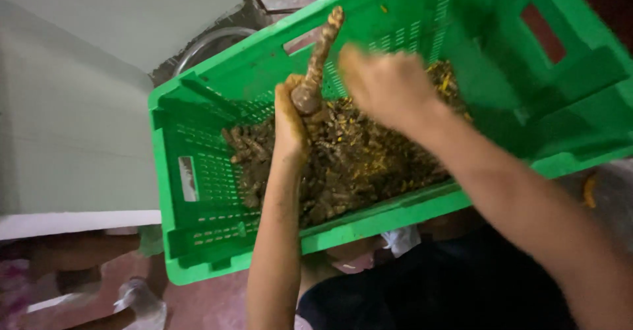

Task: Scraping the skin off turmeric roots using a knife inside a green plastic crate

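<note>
A green plastic crate (198, 238) lies in front of me, holding a pile of several muddy brown roots with yellow-orange broken bits (349, 165). My left hand (290, 125) is closed around the thick end of one long knobbly root (321, 56), which points up and away over the crate's far wall. My right hand (386, 86) hovers blurred just right of that root, above the pile, fingers loosely curled and holding nothing that I can make out.
A pale green wall or panel (72, 119) stands to the left of the crate. A metal ring-shaped rim (211, 40) shows behind the crate's far left corner. Dark cloth (448, 284) and reddish floor (198, 303) lie below.
</note>
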